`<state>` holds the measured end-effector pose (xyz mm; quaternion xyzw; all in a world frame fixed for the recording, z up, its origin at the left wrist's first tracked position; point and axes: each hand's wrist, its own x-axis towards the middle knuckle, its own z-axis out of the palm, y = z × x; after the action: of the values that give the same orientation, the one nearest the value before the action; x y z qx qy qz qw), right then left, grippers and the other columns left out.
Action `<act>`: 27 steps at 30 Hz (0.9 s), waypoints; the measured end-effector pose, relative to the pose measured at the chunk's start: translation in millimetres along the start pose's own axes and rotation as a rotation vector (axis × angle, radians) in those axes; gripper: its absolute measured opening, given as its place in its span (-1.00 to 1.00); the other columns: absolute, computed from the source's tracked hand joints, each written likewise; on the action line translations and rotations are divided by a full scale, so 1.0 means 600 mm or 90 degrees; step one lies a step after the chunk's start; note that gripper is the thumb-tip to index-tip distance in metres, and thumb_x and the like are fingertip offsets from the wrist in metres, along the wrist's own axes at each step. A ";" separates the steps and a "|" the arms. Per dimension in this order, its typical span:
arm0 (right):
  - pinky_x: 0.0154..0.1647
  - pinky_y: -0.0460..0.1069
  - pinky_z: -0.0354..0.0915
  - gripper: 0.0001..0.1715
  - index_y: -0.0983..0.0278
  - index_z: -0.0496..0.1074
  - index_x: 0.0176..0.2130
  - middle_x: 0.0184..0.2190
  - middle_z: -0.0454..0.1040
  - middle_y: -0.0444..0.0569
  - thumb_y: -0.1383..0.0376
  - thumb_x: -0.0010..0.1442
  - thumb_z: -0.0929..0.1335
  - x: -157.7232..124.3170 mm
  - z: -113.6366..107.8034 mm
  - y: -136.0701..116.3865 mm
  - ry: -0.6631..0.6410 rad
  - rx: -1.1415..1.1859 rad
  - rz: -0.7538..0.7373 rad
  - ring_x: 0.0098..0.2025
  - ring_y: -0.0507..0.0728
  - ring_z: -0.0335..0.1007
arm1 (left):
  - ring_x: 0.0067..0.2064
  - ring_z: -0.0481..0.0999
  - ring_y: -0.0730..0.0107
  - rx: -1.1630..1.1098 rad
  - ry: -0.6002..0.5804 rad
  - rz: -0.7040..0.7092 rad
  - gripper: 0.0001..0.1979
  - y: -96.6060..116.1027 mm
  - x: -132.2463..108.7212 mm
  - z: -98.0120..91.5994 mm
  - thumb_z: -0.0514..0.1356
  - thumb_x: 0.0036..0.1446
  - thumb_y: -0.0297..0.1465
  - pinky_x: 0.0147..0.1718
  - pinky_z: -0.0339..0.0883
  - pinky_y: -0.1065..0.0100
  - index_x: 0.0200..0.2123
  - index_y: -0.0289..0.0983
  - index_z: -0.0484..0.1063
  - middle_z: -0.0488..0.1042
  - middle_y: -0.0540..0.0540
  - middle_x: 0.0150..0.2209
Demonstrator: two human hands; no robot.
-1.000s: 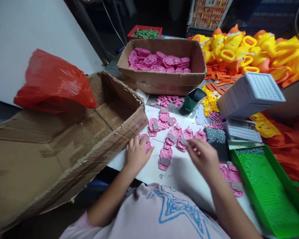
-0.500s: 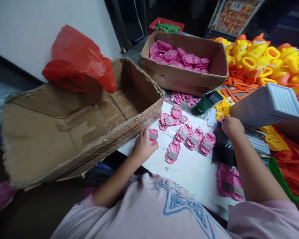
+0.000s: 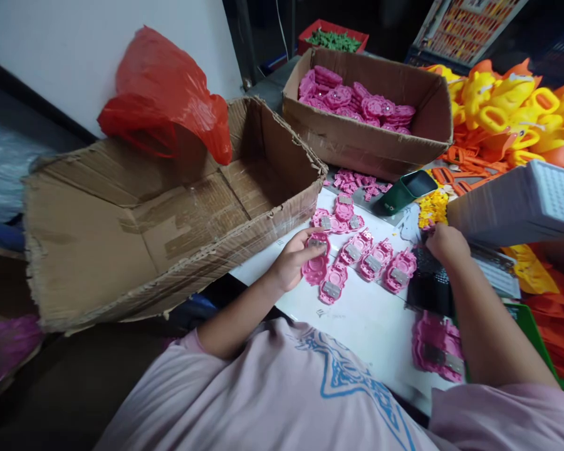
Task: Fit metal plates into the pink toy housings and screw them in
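My left hand (image 3: 295,260) is closed round a pink plastic part (image 3: 316,265) with a grey metal plate, held just above the white table (image 3: 361,319). Beside it a row of several similar pink parts (image 3: 373,263) lies on the table. My right hand (image 3: 445,244) reaches right, fingers curled down over a black tray (image 3: 427,285), at the foot of a white stack of trays (image 3: 521,203). What those fingers hold is hidden.
A large torn cardboard box (image 3: 169,207) with a red plastic bag (image 3: 164,100) stands left. A smaller box of pink parts (image 3: 366,119) sits behind. A green cup (image 3: 402,191), yellow and orange plastic pieces (image 3: 507,103), more pink parts (image 3: 437,351) and a green tray (image 3: 529,319) lie right.
My left hand has picked up a pink part and brought it toward the row. My right hand swung from the pink row out to the black tray and stays there.
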<state>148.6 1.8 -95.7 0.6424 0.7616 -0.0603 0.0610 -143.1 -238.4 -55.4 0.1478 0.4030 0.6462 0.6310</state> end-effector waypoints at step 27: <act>-0.56 -0.11 0.25 -0.68 0.28 0.43 -0.34 -0.55 0.36 -0.14 0.07 0.07 0.40 -0.235 0.040 -0.193 0.148 1.212 0.076 -0.56 -0.06 0.24 | -0.50 0.28 0.62 0.144 -0.054 -0.038 -0.49 -0.045 0.079 0.085 0.36 -0.13 -0.36 -0.50 0.24 0.52 -0.11 -0.14 0.21 0.34 0.10 -0.41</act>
<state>58.2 -158.9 -93.9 0.4623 0.3602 -0.5865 -0.5591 -96.1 -180.2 -57.5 0.2332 0.4504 0.5709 0.6457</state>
